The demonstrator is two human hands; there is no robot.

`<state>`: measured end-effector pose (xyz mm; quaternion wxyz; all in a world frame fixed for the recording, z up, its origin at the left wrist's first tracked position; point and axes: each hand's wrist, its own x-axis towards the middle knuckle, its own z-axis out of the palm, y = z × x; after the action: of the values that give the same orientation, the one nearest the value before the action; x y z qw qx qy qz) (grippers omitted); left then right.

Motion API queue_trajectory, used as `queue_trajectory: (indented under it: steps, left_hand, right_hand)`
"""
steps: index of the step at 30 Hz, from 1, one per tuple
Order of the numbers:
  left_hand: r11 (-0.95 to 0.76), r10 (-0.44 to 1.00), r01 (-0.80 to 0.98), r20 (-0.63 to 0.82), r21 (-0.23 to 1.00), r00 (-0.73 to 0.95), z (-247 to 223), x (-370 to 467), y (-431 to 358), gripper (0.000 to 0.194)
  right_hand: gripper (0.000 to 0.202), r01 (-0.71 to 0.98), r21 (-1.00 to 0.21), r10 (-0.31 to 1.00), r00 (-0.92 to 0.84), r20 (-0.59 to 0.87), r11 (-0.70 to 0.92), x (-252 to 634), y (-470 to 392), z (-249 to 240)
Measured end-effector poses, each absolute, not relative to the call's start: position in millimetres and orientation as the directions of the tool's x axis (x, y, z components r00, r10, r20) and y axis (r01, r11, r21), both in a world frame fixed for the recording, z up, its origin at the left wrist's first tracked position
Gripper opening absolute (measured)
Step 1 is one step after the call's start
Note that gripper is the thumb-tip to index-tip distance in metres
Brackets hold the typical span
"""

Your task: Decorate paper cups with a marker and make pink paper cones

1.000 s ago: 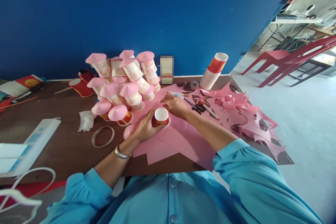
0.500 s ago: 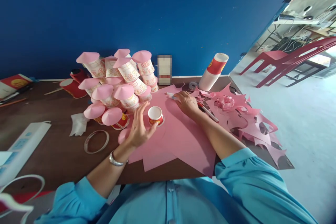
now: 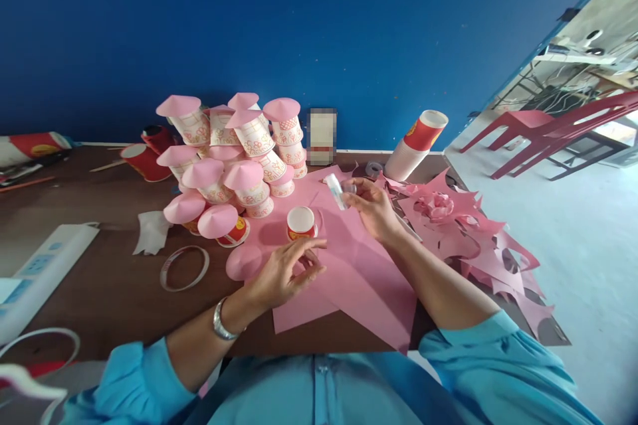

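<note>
In the head view my right hand [image 3: 373, 209] is closed around a small white glue stick [image 3: 336, 191], lifted over the pink paper [image 3: 359, 265]. A clear round piece shows by its fingertips, too small to make out. My left hand [image 3: 286, 272] hovers over the paper with its fingers apart and nothing in them. Just beyond it a red and white paper cup [image 3: 301, 220] stands upright on the sheet. A pink paper cone [image 3: 243, 261] lies beside the left wrist.
Several paper cups topped with pink cones [image 3: 244, 176] are stacked at back left. Pink paper scraps [image 3: 463, 226] cover the right side, near a tall cup stack [image 3: 416, 146]. A tape ring [image 3: 184, 268] and a power strip [image 3: 44, 272] lie at left.
My right hand has picked up the glue stick from the paper and drawn it closer. My left hand has moved right and nearer to me, now in front of the cup.
</note>
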<state>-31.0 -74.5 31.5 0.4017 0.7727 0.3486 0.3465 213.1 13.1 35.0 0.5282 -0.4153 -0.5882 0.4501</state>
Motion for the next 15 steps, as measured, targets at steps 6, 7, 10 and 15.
queue_trajectory:
  steps: [6,7,10,15]
  left_hand:
    - [-0.041,0.884,-0.118,0.091,0.992,0.458,31.7,-26.9,-73.4,0.052]
    - [-0.036,0.888,-0.151,0.101,0.988,0.448,30.9,-26.6,-73.3,0.053]
    - [-0.076,0.919,-0.169,0.135,0.983,0.371,30.8,-27.6,-72.5,0.05]
    - [-0.293,0.928,0.095,0.259,0.951,0.268,44.5,-34.9,-67.5,0.043]
  right_hand:
    - [0.025,-0.097,-0.931,0.845,-0.396,0.36,0.351,171.5,-41.4,51.8]
    - [0.022,-0.061,-0.911,0.822,-0.411,0.395,0.408,169.2,-45.2,53.8]
    - [0.02,0.023,-0.854,0.786,-0.404,0.468,0.52,170.8,-46.0,59.2]
    - [0.035,-0.048,-0.908,0.831,-0.386,0.401,0.416,183.5,-33.5,68.2]
